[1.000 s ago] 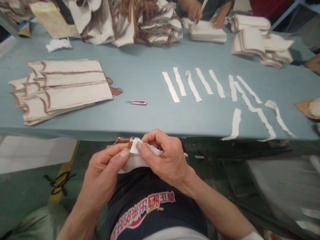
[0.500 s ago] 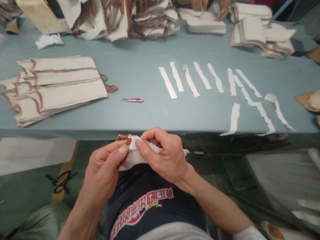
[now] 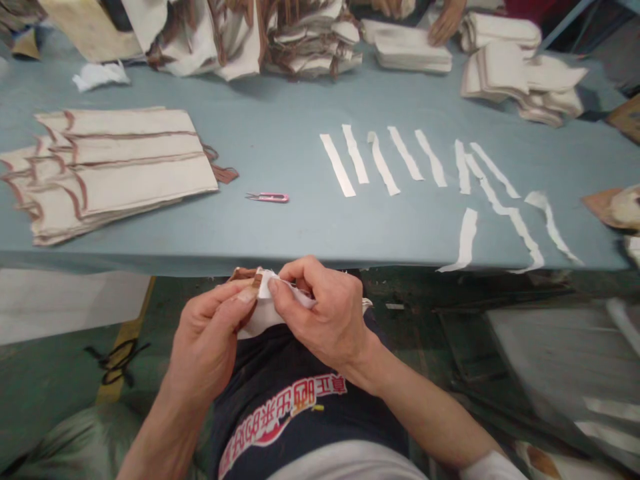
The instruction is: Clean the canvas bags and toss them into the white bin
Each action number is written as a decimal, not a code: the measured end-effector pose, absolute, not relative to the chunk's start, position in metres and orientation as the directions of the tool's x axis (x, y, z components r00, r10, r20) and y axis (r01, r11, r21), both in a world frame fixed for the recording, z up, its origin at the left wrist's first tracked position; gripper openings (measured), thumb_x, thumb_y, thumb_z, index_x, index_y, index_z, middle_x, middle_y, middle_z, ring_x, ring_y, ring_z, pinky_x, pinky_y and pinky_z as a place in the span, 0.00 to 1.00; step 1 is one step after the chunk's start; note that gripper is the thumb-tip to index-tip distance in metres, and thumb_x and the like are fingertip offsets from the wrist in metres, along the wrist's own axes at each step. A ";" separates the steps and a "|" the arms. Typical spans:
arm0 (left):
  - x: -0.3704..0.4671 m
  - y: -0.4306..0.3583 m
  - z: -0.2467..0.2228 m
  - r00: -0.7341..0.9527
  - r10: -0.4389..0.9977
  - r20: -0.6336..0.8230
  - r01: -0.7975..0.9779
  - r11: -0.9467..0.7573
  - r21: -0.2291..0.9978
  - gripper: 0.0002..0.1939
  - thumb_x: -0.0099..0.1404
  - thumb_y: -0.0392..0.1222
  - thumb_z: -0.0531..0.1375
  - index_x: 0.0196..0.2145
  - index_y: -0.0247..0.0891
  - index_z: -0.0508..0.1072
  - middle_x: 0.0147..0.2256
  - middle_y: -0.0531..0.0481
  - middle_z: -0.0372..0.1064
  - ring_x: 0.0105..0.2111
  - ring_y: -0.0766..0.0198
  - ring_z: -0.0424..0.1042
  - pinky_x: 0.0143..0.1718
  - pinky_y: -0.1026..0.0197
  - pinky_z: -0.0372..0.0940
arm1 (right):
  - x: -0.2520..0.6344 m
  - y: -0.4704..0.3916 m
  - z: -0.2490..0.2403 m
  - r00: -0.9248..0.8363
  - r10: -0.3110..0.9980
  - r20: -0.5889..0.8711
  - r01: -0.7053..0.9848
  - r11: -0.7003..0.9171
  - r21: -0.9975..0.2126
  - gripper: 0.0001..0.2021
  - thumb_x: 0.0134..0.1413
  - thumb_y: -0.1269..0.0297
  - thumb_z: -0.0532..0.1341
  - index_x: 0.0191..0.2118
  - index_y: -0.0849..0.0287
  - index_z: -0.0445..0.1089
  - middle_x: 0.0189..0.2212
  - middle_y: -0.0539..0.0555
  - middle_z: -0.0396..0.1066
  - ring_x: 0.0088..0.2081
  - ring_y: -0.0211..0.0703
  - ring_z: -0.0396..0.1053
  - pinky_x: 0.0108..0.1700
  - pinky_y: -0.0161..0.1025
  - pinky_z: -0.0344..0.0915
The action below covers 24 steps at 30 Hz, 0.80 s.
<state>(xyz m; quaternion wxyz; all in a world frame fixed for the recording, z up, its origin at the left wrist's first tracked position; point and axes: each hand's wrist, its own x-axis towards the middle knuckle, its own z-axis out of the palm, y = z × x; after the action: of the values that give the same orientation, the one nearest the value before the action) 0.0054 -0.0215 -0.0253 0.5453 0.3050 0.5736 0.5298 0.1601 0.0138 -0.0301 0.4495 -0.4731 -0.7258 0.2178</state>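
Note:
Over my lap, just off the table's front edge, my left hand point(image 3: 213, 327) pinches the brown-trimmed edge of a white cloth piece point(image 3: 261, 319). Close beside it on the right, my right hand point(image 3: 320, 307) is closed on a white strip point(image 3: 266, 284) that lies against the same cloth. Fingers of both hands hide part of the cloth. Beyond them on the blue-green table point(image 3: 280, 233) lies a pair of pink thread snips point(image 3: 270, 197). Several loose white strips point(image 3: 337, 165) are spread to the right of the snips.
A stack of cream cloth pieces with brown edging point(image 3: 135, 160) lies at the left. More cloth heaps point(image 3: 315, 40) line the far side. At the back, another person's hand point(image 3: 447, 23) rests on a folded cream stack point(image 3: 413, 53). Folded cloths point(image 3: 520, 70) sit at the back right.
My hands stay on the cloth and strip, with the right hand shifted slightly left. At the back, the other person's hands have moved over the folded stack. The view has shifted slightly.

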 end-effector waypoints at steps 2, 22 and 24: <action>0.005 -0.022 -0.027 -0.232 0.927 -0.297 -0.234 0.243 0.941 0.12 0.52 0.51 0.77 0.30 0.41 0.90 0.30 0.46 0.85 0.27 0.62 0.73 0.29 0.65 0.67 | 0.158 0.013 -0.031 -0.134 0.895 0.425 0.482 0.434 -0.761 0.09 0.66 0.64 0.64 0.33 0.56 0.76 0.21 0.44 0.72 0.19 0.31 0.58 0.26 0.33 0.54; 0.003 -0.030 -0.040 -0.298 0.950 -0.093 0.166 0.148 0.975 0.08 0.65 0.46 0.69 0.34 0.41 0.86 0.30 0.54 0.82 0.27 0.63 0.77 0.29 0.66 0.70 | 0.152 0.007 -0.033 -0.106 0.988 0.113 0.429 0.148 -0.891 0.11 0.62 0.55 0.63 0.32 0.55 0.72 0.19 0.44 0.68 0.20 0.34 0.60 0.28 0.35 0.54; 0.007 -0.030 -0.035 -0.299 0.954 -0.020 0.273 0.105 0.956 0.08 0.64 0.44 0.66 0.32 0.41 0.85 0.26 0.55 0.81 0.23 0.64 0.75 0.24 0.66 0.67 | 0.154 0.008 -0.032 -0.148 0.989 -0.012 0.389 0.046 -0.920 0.13 0.60 0.51 0.64 0.32 0.55 0.70 0.20 0.43 0.67 0.20 0.34 0.59 0.28 0.35 0.56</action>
<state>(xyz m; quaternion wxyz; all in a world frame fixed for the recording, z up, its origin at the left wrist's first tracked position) 0.0072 -0.0304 -0.0353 0.3586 0.4713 0.6512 0.4746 0.1545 0.0076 -0.0315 0.3562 -0.5471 -0.6296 0.4212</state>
